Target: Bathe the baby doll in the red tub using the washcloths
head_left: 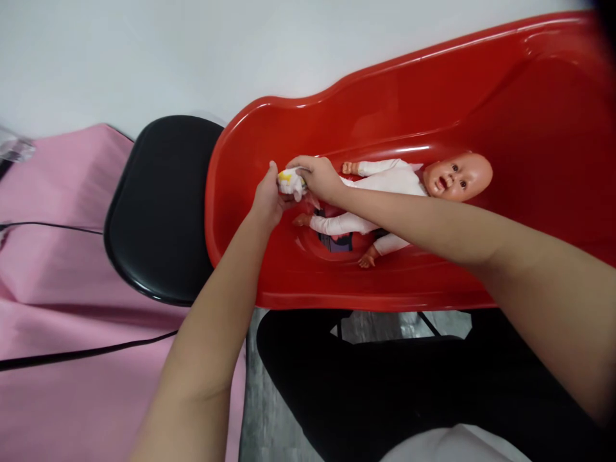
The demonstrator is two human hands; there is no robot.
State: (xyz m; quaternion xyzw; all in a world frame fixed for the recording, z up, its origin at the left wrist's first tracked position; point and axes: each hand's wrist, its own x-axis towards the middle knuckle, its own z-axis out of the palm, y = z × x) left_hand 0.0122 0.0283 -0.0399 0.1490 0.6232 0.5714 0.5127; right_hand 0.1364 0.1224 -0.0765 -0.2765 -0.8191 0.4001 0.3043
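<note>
A baby doll (385, 186) in white clothing lies on its back in a red baby bathtub (394, 90), head to the right and legs toward the left. At the end of its far leg is a small white cloth piece (291, 182) with yellow patches, which looks like a baby sock. My left hand (267, 200) grips it from the left, thumb raised and fingers beneath it. From the right, my right hand (321, 178) closes on the same piece, fingers bent over it. The doll's far foot is hidden. Its near foot (302, 220) shows bare just below my hands.
A dark picture (337, 241) shows by the doll's near leg. To the tub's left stands a black seat (163, 205) beside a pink cover (62, 269) crossed by black cords. A white wall (192, 51) runs behind the tub. My dark-clothed legs (385, 372) are below its near rim.
</note>
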